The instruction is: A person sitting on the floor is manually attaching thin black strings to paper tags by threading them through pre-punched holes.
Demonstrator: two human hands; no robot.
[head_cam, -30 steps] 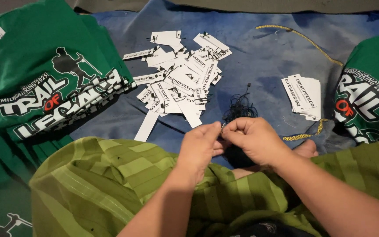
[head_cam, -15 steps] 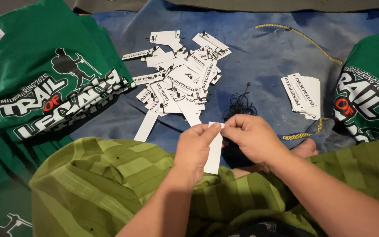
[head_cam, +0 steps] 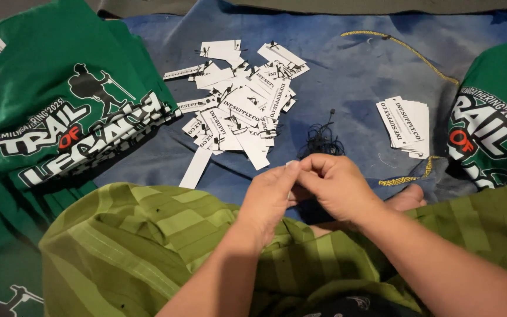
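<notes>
both hands (head_cam: 303, 191) pinched together, white tag now hidden from view

A small white paper tag (head_cam: 290, 194) is pinched between the fingertips of both hands, almost wholly hidden, only a sliver showing between the left hand (head_cam: 268, 199) and the right hand (head_cam: 333, 185); just beyond the hands lies a loose tangle of thin black strings (head_cam: 321, 141) on the blue cloth; whether a string is held cannot be told.
</notes>
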